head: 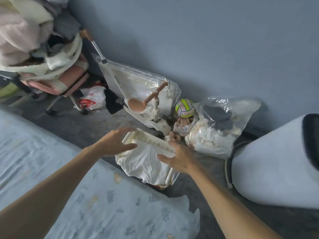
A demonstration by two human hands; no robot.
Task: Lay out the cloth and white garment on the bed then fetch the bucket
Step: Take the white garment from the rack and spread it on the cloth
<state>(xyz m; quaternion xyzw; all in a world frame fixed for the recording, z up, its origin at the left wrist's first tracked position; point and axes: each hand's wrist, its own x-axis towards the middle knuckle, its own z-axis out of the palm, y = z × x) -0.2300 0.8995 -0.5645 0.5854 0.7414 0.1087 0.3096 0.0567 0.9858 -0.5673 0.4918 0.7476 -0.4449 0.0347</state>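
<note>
Btwn both open hands point(146, 149): white bucket point(151, 144) w/ white garment point(143, 163).

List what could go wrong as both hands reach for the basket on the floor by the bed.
1. White cloth hangs over the basket's near rim; lifting may spill it onto the floor.
2. The left hand and right hand are open and spread; an uneven hold on the rim could tip the basket.
3. The toy scooter and plastic bag crowd the far side and could snag.
</note>
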